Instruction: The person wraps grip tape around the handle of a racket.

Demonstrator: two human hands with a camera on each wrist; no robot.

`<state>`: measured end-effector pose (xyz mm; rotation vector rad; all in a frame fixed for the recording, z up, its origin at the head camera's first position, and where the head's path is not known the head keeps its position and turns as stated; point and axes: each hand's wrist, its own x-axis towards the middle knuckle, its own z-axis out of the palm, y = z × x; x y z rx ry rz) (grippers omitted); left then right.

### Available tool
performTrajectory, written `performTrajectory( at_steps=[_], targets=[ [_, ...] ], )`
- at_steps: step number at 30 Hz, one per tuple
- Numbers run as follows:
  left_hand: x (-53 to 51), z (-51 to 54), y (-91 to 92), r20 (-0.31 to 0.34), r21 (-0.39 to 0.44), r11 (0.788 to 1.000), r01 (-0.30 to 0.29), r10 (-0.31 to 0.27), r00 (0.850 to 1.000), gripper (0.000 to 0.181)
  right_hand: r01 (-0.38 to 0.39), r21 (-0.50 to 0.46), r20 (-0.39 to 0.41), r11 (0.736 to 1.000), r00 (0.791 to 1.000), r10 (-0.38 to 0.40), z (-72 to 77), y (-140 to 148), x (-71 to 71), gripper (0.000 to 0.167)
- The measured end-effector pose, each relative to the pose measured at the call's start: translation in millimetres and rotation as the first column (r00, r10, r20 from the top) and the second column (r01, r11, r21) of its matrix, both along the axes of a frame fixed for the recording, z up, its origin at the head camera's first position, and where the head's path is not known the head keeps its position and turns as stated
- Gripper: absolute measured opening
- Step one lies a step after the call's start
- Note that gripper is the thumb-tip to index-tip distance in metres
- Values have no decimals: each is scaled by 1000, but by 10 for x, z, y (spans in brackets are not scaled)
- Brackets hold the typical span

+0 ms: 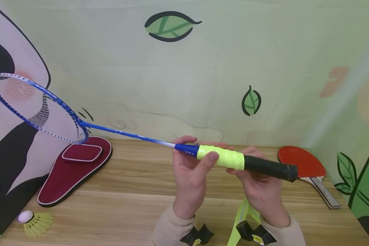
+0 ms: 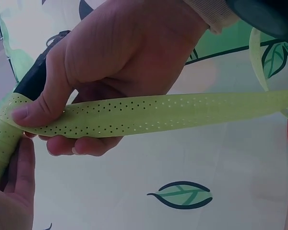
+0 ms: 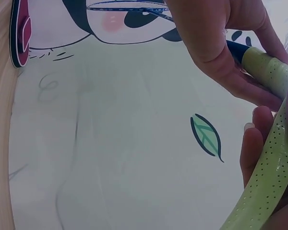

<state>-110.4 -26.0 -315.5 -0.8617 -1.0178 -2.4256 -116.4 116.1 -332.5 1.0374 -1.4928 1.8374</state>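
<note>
Above the table [image 1: 126,212], racket [image 1: 135,136] aslant, head [image 1: 43,109] upper left, butt [image 1: 292,173] lower right.

Smooth, perforated tape [image 3: 273,167] (faintly glossy)

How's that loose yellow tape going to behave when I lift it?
The loose tape will likely be floppy, since it bends below the right hand. It's probably light, being a thin, seemingly perforated strip. Its long, flat shape could easily twist.
</note>
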Motion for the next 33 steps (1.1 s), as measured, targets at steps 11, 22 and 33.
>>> performTrajectory(
  at_steps=[11, 22, 33],
  targets=[
    [-8, -4, -16, 62, -9, 996, -85, 85, 994, 41, 16, -34, 23, 999, 1000, -15, -13, -9, 15, 43],
    [-11, -8, -17, 156, -12, 992, -127, 127, 979, 42, -39, -13, -10, 999, 999, 39, 0, -13, 38, 44],
    [-28, -2, -12, 19, 7, 999, 34, -34, 999, 46, -85, -60, 12, 995, 996, 86, 23, -32, 39, 37]
  ],
)
